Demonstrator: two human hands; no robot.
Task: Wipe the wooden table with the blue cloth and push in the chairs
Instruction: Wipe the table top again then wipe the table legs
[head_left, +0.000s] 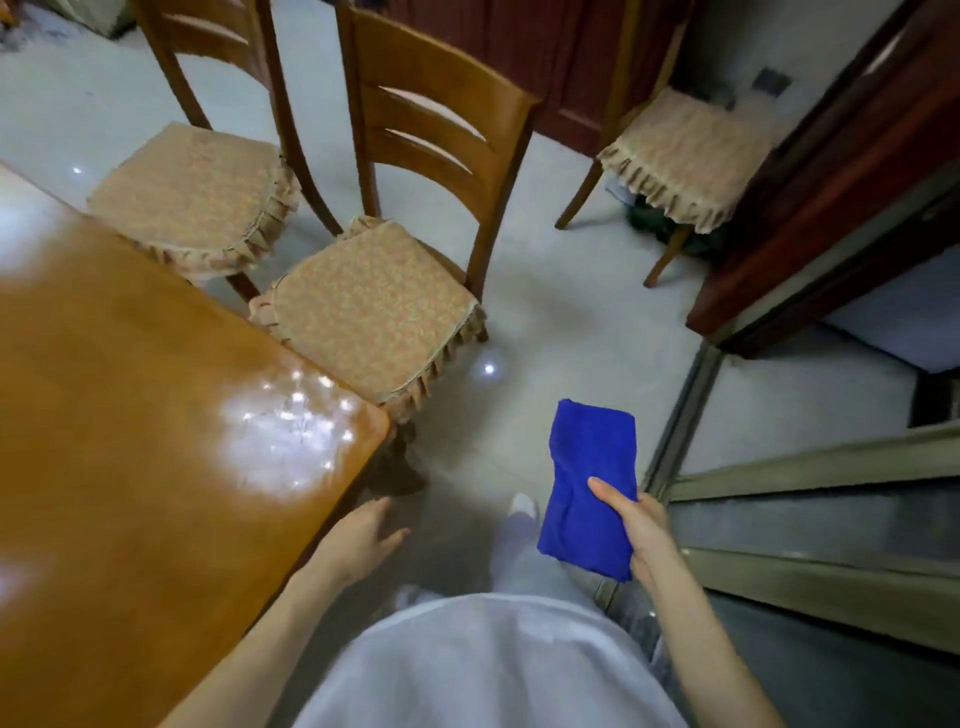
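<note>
The glossy wooden table (130, 415) fills the left side, its corner pointing toward me. My right hand (641, 530) holds the folded blue cloth (589, 478) in the air to the right of the table, thumb on top of it. My left hand (363, 540) hangs with fingers spread just beside the table's near edge, holding nothing. Two wooden chairs with beige cushions stand along the table's far side: the near chair (379, 306) with its seat partly by the corner, and the far chair (197, 192) behind it to the left.
A third cushioned chair (685, 150) stands apart at the back right, by a dark red cabinet (831, 197). A sliding-door track and metal frame (691, 415) run along the floor on the right. Pale tiled floor (561, 291) lies between the chairs and the door.
</note>
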